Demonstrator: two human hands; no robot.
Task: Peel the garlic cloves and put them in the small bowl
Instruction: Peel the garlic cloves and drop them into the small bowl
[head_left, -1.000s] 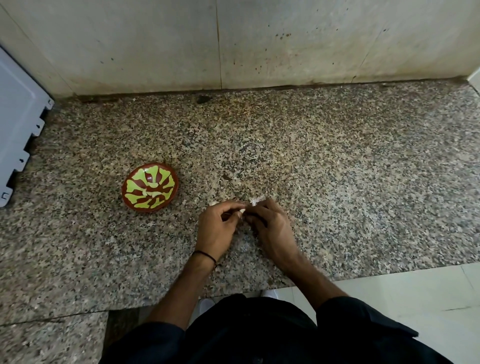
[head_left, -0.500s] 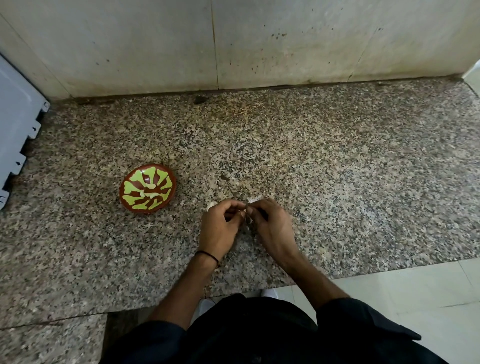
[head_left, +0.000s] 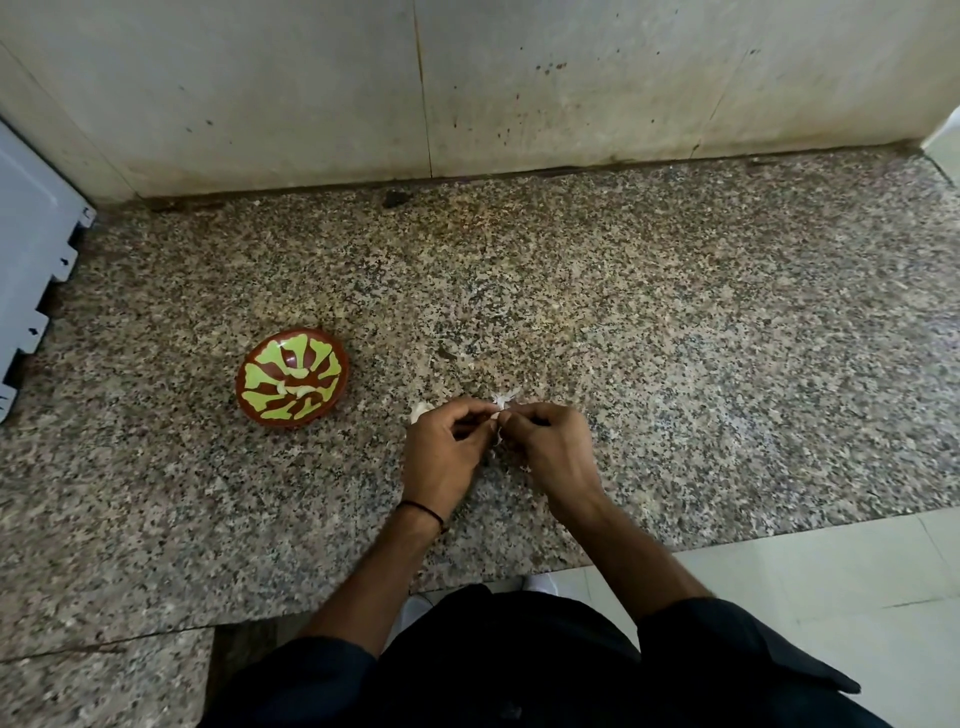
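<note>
**Head view.** Left hand (head_left: 441, 447) and right hand (head_left: 550, 441) low over the speckled granite counter (head_left: 675, 364), fingertips meeting, both pinching one small pale garlic clove (head_left: 496, 415); remaining fingers curled in.

Compared with a second ago: hardly any shift of either hand, fingertips drawn slightly closer, a torn white skin flake (head_left: 506, 400) still showing just above the pinch. Judged meaning: peeling of this clove under way, skin only partly off, transfer not yet due.

Small bowl (head_left: 291, 421) well to the left of the hands, upright on the counter, unmoved; pale curved pieces at its centre, probably cloves already peeled.

White scrap (head_left: 418, 411) on the counter just beside the left hand; clove or skin, not distinguishable.

Materials and shapes:
- Bowl: round, shallow, glossy, brown with a lime-green petal pattern.
- Skin: thin, papery, ragged-edged.
- Counter: hard, polished, mottled grey-brown.
- Wall (head_left: 311, 78) behind: smooth, pale, stained.
</note>
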